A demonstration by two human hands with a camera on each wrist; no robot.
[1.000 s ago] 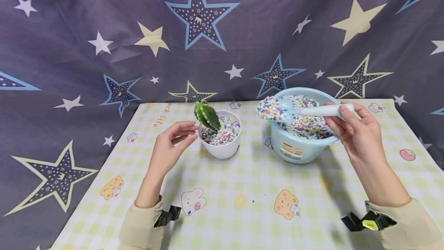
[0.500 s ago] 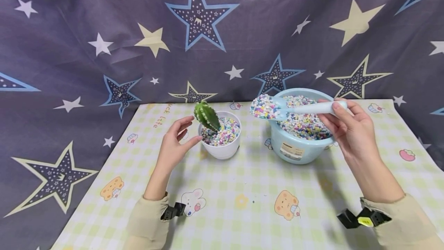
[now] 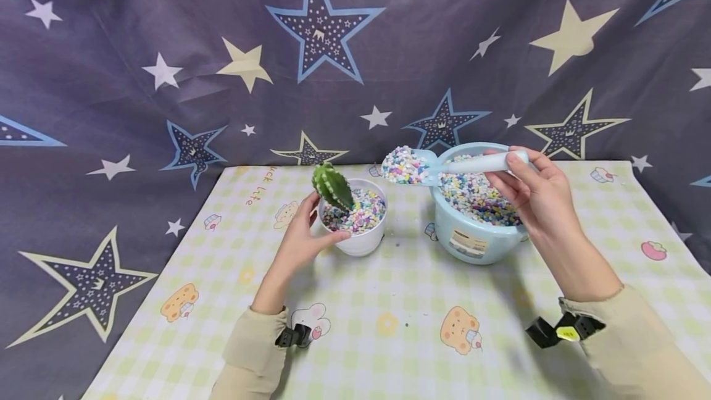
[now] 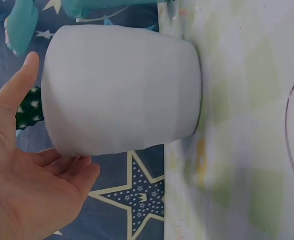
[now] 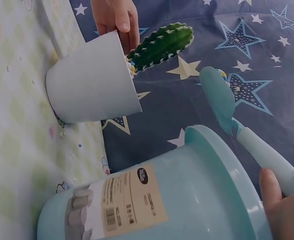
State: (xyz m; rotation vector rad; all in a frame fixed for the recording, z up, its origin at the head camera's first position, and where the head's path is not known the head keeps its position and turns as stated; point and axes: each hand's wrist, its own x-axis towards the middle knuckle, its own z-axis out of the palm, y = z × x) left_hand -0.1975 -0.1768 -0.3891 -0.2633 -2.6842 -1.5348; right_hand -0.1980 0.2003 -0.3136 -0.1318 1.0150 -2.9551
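My right hand [image 3: 536, 193] grips the white handle of a light-blue hand trowel [image 3: 469, 165], held above a light-blue bucket [image 3: 472, 242]. Multicoloured pebbles [image 3: 408, 165] heap on the trowel's blade, which reaches left past the bucket's rim. To the left stands a white plant pot [image 3: 358, 244] filled with similar pebbles, a green cactus [image 3: 333, 187] leaning left in it. My left hand [image 3: 305, 236] is spread around the pot's left side, fingers behind and thumb in front near the rim. In the left wrist view, its fingertips [image 4: 89, 175] lie right beside the pot wall.
Under everything is a green-and-white checked tablecloth [image 3: 389, 357] with cartoon prints. A dark curtain with stars [image 3: 389, 36] hangs behind the table's back edge. A few loose pebbles lie on the cloth. The bucket holds many more pebbles [image 3: 478, 199].
My right hand has moved left with the loaded trowel, from over the bucket toward the pot. The left hand has moved right, its thumb now in front of the pot's rim.
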